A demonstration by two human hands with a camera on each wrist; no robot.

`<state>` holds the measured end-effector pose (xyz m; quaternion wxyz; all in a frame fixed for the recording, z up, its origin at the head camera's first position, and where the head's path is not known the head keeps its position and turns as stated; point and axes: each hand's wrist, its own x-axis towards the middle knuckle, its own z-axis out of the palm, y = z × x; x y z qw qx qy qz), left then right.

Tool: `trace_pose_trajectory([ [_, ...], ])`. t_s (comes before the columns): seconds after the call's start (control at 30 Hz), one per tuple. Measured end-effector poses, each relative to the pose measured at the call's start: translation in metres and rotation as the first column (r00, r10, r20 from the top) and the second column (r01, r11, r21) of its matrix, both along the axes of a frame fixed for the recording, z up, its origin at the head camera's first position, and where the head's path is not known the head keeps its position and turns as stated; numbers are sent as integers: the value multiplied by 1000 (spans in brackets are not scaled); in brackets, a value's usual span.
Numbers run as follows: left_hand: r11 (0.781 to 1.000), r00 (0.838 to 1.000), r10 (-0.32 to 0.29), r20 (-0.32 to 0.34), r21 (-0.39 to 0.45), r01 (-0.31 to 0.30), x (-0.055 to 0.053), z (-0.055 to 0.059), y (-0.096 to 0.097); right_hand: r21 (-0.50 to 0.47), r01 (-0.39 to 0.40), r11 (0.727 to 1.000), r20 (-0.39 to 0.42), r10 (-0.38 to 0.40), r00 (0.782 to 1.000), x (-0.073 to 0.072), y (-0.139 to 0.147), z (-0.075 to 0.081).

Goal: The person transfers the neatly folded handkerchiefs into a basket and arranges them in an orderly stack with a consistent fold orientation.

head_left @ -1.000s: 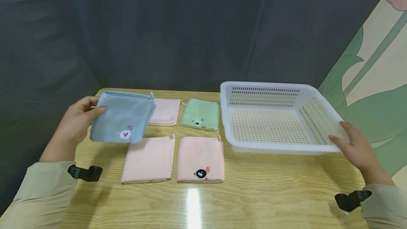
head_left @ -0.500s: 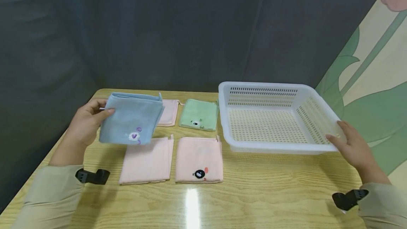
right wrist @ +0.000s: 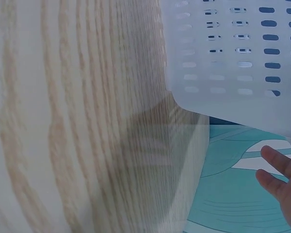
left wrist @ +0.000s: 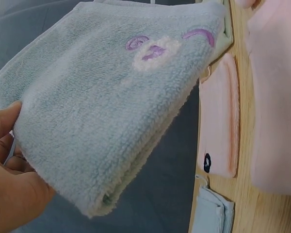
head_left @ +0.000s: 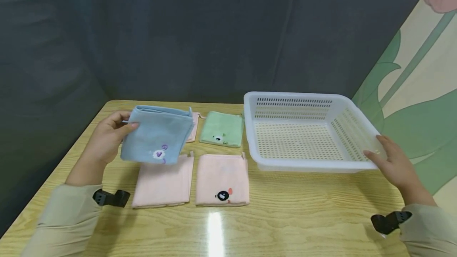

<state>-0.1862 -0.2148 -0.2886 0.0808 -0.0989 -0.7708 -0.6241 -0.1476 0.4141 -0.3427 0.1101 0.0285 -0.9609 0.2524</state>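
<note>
My left hand (head_left: 110,138) pinches the left edge of a folded light-blue towel (head_left: 157,134) between thumb and fingers. The towel hangs tilted above the table, its purple and white embroidery facing me; in the left wrist view its fuzzy pile (left wrist: 97,107) fills much of the picture. Over at the right, my right hand (head_left: 396,165) holds the right rim of a white plastic basket (head_left: 300,165) near the front corner, thumb over the rim. From below, the right wrist view catches two fingers (right wrist: 281,162) outside the slotted basket wall (right wrist: 228,92).
Two folded pink towels, one plain (head_left: 162,185) and one embroidered (head_left: 223,177), lie in front. Behind them are a green towel (head_left: 222,128) and another pink one (head_left: 193,128), partly covered by the held towel. A second bluish towel (left wrist: 211,213) shows at the table's far side. A dark curtain (head_left: 214,35) hangs behind.
My left hand has carried the blue towel steadily to the right, over the pink towels. The right hand stays at the basket rim; the whole head view shifts slightly.
</note>
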Motion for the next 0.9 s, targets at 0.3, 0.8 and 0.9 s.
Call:
trace_pose_trajectory([
  [0.3,998,999,-34,-3,-44,34,-1,5,9,1,13,1000,19,-13,1000,0,-1,0],
  [0.8,985,991,-131,-7,111,131,-10,3,32,-7,18,1000,56,-18,998,1,-3,3],
  [0.9,982,991,-136,4,133,134,-13,3,38,-7,19,1000,54,-18,998,1,-3,3],
])
